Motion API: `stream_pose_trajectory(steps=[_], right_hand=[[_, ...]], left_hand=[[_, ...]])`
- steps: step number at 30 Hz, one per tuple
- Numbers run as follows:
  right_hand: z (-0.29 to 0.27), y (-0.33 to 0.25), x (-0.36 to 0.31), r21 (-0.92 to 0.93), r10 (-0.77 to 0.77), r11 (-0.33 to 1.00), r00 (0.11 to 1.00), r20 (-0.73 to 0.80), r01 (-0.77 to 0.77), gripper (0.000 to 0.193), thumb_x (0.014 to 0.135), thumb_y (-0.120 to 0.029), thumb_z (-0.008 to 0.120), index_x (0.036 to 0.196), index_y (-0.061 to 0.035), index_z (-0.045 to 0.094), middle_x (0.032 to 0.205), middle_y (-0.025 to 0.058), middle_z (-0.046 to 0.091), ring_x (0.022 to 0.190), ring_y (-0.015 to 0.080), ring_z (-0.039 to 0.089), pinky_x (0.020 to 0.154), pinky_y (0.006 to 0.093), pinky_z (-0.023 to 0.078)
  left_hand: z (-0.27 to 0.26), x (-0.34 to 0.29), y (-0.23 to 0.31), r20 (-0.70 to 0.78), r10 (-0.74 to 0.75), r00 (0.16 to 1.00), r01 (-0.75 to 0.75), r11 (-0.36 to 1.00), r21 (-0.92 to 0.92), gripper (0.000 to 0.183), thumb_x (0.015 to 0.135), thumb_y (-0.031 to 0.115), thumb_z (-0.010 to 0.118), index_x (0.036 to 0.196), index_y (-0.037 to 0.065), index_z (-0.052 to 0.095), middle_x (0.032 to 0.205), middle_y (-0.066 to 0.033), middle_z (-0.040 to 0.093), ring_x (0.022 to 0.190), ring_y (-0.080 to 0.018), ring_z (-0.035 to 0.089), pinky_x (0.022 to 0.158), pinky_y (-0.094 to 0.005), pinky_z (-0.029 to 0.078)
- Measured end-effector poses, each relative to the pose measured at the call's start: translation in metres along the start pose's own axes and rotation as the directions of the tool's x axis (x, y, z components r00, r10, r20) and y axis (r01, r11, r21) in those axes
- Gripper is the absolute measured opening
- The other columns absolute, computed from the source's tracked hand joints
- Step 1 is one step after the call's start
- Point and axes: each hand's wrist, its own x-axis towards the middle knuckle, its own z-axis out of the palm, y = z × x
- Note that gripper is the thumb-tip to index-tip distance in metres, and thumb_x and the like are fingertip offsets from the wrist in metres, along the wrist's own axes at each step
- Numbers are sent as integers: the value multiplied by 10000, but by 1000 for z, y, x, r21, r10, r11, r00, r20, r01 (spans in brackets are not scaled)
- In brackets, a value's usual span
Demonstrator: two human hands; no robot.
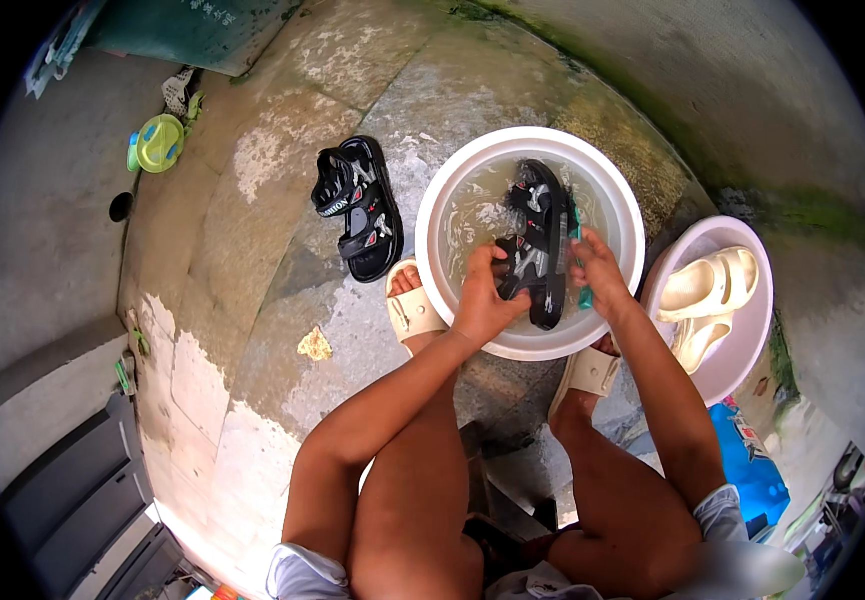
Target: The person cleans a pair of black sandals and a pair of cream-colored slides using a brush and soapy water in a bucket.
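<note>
A black sandal with grey and red marks on its straps is tipped on its side over the cloudy water of a white basin. My left hand grips it at the near end, thumb and fingers closed round the strap and edge. In my right hand is a green-backed brush, held against the sole side; its bristles are mostly hidden. On the ground left of the basin lies a second black sandal, outside both hands.
To the right, a pale pink basin holds cream slippers, close to a mossy wall. Behind my right arm sits a blue bag. A yellow-green plastic item stands far left. My sandalled feet flank the white basin's near side.
</note>
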Motion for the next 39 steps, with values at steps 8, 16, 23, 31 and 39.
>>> stream_pose_trajectory(steps=[8, 16, 23, 31, 39], right_hand=[[38, 4, -49, -463, -563, 652, 792, 235, 601, 481, 1053, -211, 501, 1526, -224, 415, 810, 28, 617, 603, 112, 539, 560, 287, 464], [64, -15, -65, -850, -566, 12, 704, 428, 526, 536, 944, -130, 578, 1465, -227, 500, 786, 110, 603, 597, 292, 633, 540, 404, 535], [42, -2, -27, -908, -706, 5, 645, 294, 419, 484, 947, -193, 597, 1427, -217, 540, 778, 157, 628, 621, 323, 655, 564, 436, 537], [31, -18, -9, -925, -620, -18, 721, 309, 381, 577, 863, -162, 640, 1416, -295, 544, 829, 137, 635, 623, 332, 672, 557, 442, 551], [91, 24, -81, -798, -512, -170, 640, 573, 578, 667, 842, -109, 628, 1463, -318, 503, 796, 109, 567, 547, 260, 638, 481, 406, 522]], left_hand=[[-55, 3, 28, 494, -587, 642, 602, -14, -799, 635, 968, 640, 324, 1370, 193, 530, 1284, -30, 594, 1197, -249, 575, 1047, -703, 295], [-55, -5, 12, 247, -679, 692, 509, 215, -833, 625, 903, 624, 620, 1339, 185, 527, 1326, -76, 546, 1095, -273, 565, 1018, -621, 428], [-55, -17, -8, 342, -512, 788, 535, 295, -791, 372, 1008, 270, 600, 1361, 187, 514, 1232, -73, 623, 1110, -206, 619, 882, -426, 557], [-41, -23, 8, 369, -429, 824, 523, 327, -787, 613, 977, 98, 629, 1512, 237, 363, 1374, -30, 549, 1165, -207, 603, 934, -403, 541], [-50, -32, -22, 373, -486, 790, 561, 329, -760, 391, 994, 52, 571, 1371, 76, 467, 1271, -65, 590, 1168, -210, 587, 1007, -389, 486]])
